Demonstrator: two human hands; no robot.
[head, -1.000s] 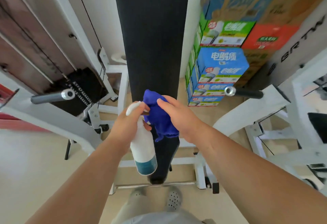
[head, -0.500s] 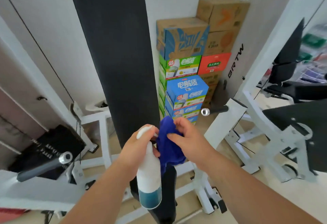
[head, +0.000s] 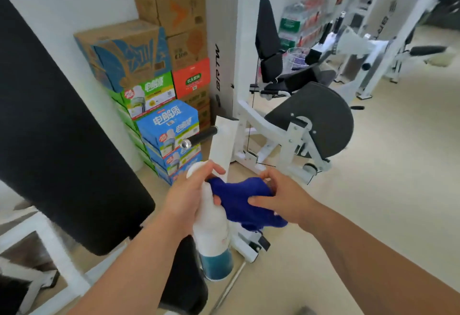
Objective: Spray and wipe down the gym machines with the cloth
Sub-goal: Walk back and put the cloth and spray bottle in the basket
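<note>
Pale beige gym floor (head: 373,190) and a white wall, so pretty standard backdrop. The blue cloth (head: 244,202) is bunched up in the right hand (head: 286,200), pinched between thumb and curled fingers, and its near edge touches the neck of the spray bottle (head: 211,225) just under the nozzle. The left hand (head: 184,200) is wrapped round that neck with the index finger up over the white spray head. The bottle is white and roughly upright, with teal liquid at the bottom. The two hands are close together side by side, with the cloth bridging the gap.

Left of the left hand there's a long black backrest pad (head: 57,128), tilted. Just beyond the left hand a black handle (head: 201,137) with a chrome end cap pokes out, and behind it are stacked drink boxes (head: 154,90) against the wall. Beyond the right hand sits a white-framed machine (head: 273,135) with a round black pad. More machines further back are too blurry to make out.
</note>
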